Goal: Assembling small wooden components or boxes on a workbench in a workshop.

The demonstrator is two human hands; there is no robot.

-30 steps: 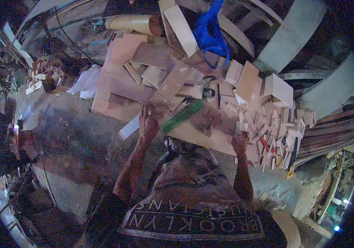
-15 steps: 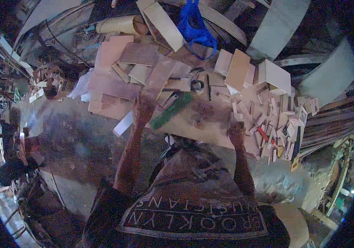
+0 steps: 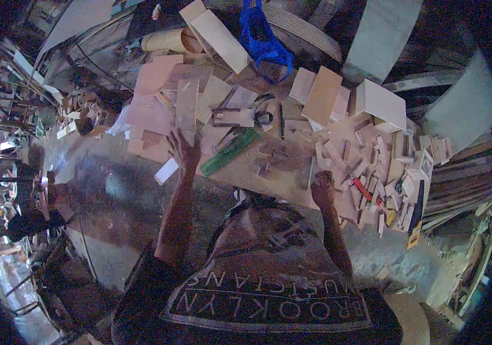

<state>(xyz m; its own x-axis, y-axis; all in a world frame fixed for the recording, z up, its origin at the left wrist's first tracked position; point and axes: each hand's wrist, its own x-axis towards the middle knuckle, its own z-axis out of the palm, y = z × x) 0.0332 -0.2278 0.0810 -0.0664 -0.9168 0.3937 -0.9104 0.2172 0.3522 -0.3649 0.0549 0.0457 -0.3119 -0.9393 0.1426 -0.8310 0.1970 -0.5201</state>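
Observation:
At the left part of the workbench [image 3: 231,167], my left hand [image 3: 185,150] is open with its fingers spread. It is just in front of a narrow wooden board [image 3: 187,106] that lies over other flat panels. A white strip [image 3: 167,171] sticks out past the bench edge beside this hand, and a green strip [image 3: 230,152] lies to its right. My right hand [image 3: 323,188] is closed at the front edge, with a thin wood strip [image 3: 313,170] showing above the fingers. Its grip is partly hidden.
Many small wood offcuts [image 3: 366,167] cover the bench's right side, with a red-handled tool [image 3: 362,188] among them. A pale wooden box [image 3: 381,106] stands behind. Tape roll [image 3: 263,117] and a dark bar [image 3: 282,121] lie mid-bench. A blue bag [image 3: 263,43] hangs at the back.
The narrow board has moved left and now lies straighter on the panels. My left hand has let go of it and spread its fingers. The right hand stays closed near the edge.

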